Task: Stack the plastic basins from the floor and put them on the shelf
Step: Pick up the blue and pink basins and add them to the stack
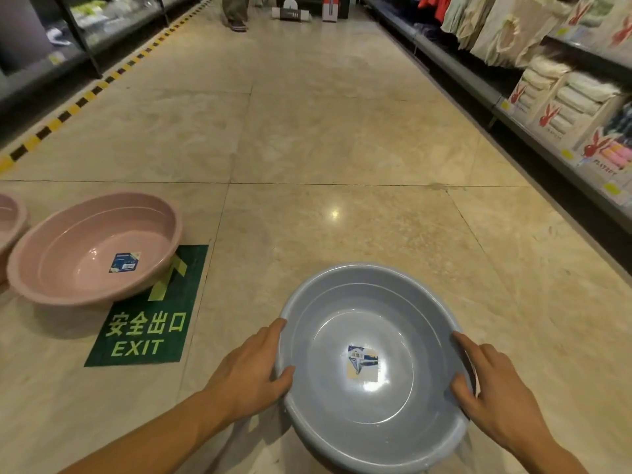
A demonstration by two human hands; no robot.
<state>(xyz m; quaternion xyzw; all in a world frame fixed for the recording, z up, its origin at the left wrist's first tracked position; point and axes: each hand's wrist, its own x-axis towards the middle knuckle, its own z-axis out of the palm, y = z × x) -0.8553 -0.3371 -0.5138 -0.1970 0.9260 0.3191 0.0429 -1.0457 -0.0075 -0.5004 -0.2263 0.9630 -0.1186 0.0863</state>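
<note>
- Second pink basin (8,217): cut off by the left frame edge; only part of its rim and wall shows, beside the full pink basin.
- Person at the far end of the aisle (235,12): visible from the legs down only.
- Label (363,363) inside the grey basin: print too blurred to read.
- Grey basin (372,364): in the near centre, opening facing up, tilted slightly toward the camera. Its near rim is close to the bottom frame edge. Whether it touches the floor (342,131) cannot be determined.
- Left hand (249,367): fingers (273,331) clasped on the grey basin's left rim, thumb over the inner edge.
- Right hand (496,381): fingers clasped on the right rim, thumb inside.
- Pink basin (95,248): upright on the floor to the left, partly covering a green exit sign sticker (147,323).
- Shelf (513,107): along the right side, stocked with packaged textiles.
</note>
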